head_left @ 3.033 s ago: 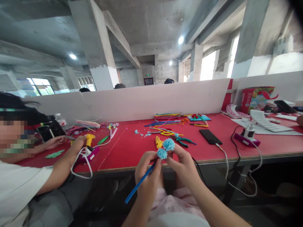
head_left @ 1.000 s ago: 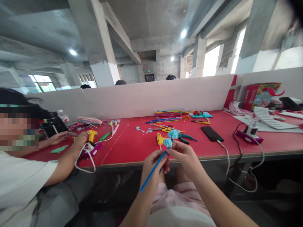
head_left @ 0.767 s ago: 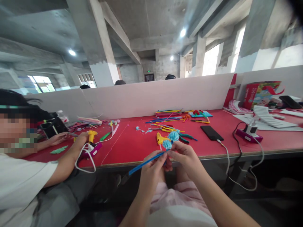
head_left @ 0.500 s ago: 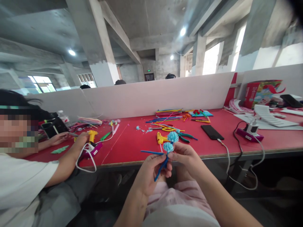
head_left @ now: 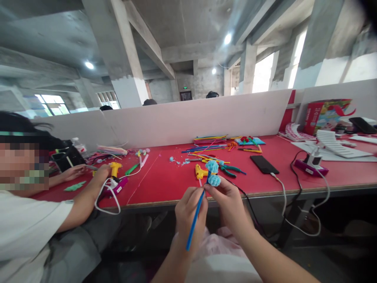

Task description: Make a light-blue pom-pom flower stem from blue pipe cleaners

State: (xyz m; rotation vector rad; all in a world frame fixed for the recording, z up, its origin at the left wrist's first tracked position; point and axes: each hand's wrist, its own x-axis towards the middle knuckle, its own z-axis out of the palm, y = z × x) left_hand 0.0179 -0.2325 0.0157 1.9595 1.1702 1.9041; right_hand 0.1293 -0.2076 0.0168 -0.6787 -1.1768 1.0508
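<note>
Two light-blue fluffy balls (head_left: 212, 166) stand one above the other at the top of dark blue pipe cleaners (head_left: 194, 225), over the table's front edge. My left hand (head_left: 189, 208) is closed around the pipe-cleaner stems, and one blue length slants down across it. Just below the lower ball, the thumb and fingers of my right hand (head_left: 228, 198) pinch the stem. My fingers cover where the stems join. Behind the balls lies a yellow glue gun (head_left: 200, 172) with teal-handled pliers (head_left: 231, 169) to its right.
Bundles of coloured pipe cleaners (head_left: 206, 144) lie at the back of the red table (head_left: 159, 181). A black phone (head_left: 264, 164) and a purple power strip (head_left: 311, 168) with trailing cables sit at right. A co-worker (head_left: 35, 220) sits at left beside another yellow glue gun (head_left: 115, 169).
The blue pipe-cleaner end that pointed left now slants down toward me across my left hand. The two balls have turned, and my left hand has rolled over with its back up.
</note>
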